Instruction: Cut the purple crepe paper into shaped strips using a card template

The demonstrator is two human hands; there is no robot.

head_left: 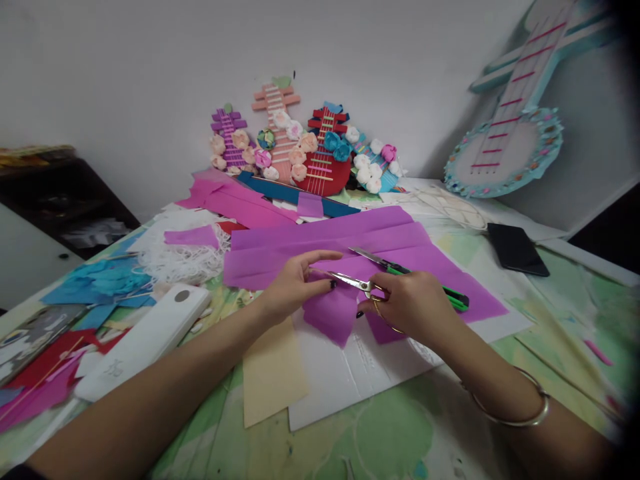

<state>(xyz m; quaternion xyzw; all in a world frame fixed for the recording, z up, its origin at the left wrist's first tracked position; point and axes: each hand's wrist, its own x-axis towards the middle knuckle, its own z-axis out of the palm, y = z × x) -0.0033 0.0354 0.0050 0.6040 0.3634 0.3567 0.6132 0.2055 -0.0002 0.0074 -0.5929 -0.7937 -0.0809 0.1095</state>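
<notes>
My left hand (pixel 295 280) is closed in a pinch on a small purple crepe paper piece (pixel 330 317), which hangs below its fingers. My right hand (pixel 415 303) grips scissors (pixel 353 281) by their gold-coloured handles. The blades point left, across the upper edge of the small piece and close to my left thumb. Under both hands lies a large creased purple sheet (pixel 325 243). A green and black utility knife (pixel 456 298) rests on that sheet, partly hidden behind my right hand. White card (pixel 330 400) and a beige sheet (pixel 273 377) lie beneath.
Decorated paper guitars (pixel 325 167) lean on the wall at the back, with a larger pale one (pixel 510 137) at right. A black phone (pixel 517 249) lies right. White shredded paper (pixel 183 253), a white oblong device (pixel 145 340) and blue scraps (pixel 107 280) are at left.
</notes>
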